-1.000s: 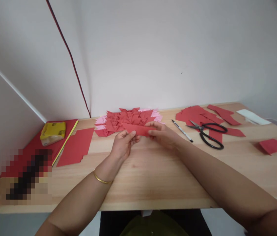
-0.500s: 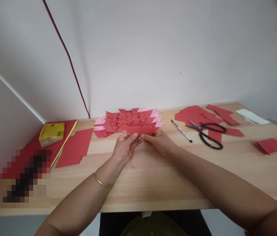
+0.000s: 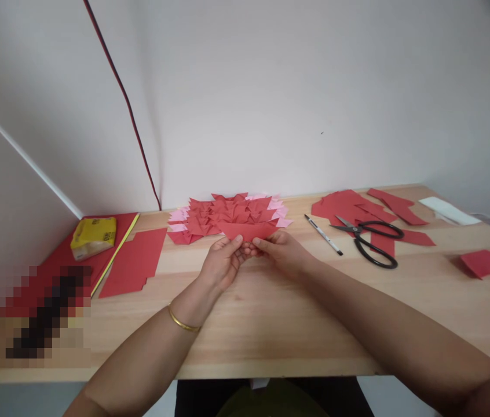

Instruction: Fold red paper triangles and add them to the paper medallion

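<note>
A folded piece of red paper is held between my two hands over the middle of the table. My left hand pinches its lower left edge with the thumb on the near side. At the lower right edge, my right hand grips the same paper, also thumb nearest me. The fingertips of both hands meet below it. Just behind the paper lie rows of folded red pieces and pink pieces, partly hidden by the held one.
Black-handled scissors lie on red scraps, with a pen beside them. A small red sheet sits right. Leftward are cut red paper and a yellow packet. A white strip lies back right.
My right thumb has shifted slightly along the paper's lower edge, and the fingertips under it have drawn closer together. The whole view has moved slightly.
</note>
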Motion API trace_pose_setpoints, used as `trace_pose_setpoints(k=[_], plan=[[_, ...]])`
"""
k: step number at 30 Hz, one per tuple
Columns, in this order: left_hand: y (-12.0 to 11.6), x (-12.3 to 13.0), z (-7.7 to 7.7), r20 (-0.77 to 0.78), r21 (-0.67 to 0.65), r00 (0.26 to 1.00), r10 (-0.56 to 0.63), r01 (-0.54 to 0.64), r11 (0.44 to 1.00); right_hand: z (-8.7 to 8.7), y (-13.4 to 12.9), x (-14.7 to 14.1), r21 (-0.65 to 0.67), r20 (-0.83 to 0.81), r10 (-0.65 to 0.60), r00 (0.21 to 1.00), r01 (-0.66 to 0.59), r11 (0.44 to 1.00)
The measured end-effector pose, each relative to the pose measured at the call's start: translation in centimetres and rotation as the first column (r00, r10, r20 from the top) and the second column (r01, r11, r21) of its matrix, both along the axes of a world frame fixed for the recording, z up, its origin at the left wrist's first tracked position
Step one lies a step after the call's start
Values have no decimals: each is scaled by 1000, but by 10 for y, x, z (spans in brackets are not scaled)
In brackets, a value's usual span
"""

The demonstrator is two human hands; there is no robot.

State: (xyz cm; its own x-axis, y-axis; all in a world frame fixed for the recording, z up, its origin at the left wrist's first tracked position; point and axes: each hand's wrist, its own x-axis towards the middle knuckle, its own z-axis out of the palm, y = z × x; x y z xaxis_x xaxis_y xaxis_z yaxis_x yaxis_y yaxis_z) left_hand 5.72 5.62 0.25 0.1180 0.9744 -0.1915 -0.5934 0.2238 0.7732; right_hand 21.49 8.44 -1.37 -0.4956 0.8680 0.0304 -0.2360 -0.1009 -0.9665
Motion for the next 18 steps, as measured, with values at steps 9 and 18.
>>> trace_pose_setpoints(k=[9,18], plan=[[0,1,0,8,24,1000,6,-6,1000,-2,0,-1,-130,-141,-73,987,55,990],[-2,2,2,44,36,999,-8,6,999,0,0,-2,-84,-123,-88,989,78,993]])
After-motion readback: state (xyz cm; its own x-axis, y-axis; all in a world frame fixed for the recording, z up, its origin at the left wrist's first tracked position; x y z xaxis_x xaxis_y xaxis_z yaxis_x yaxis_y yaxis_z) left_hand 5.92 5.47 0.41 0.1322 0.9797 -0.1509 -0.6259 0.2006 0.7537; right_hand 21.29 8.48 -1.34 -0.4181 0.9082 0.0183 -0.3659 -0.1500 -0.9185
